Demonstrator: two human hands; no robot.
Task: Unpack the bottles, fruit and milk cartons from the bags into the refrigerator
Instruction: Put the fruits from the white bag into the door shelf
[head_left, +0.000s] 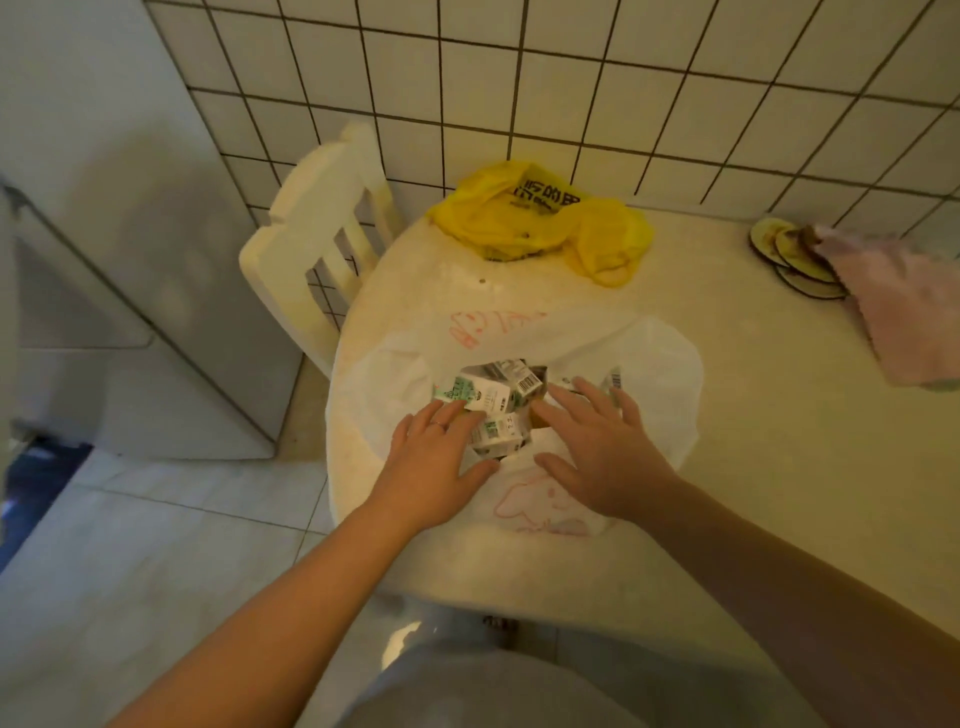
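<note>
While splayed — hands (435, 460) (605, 457) at bag (654, 364) rim

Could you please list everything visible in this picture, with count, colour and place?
table: one, cream, centre
white plastic bag: one, pink print, table's near edge
milk cartons: several, white and green, inside that bag
yellow plastic bag: one, yellow, table's far edge by wall
chair: one, white, left of table
refrigerator: one, grey, far left
cloth: one, pink, table's right
round discs: few, dark-rimmed, beside cloth
left hand: fingers straight, at bag's mouth
right hand: fingers spread, at bag's mouth
</note>
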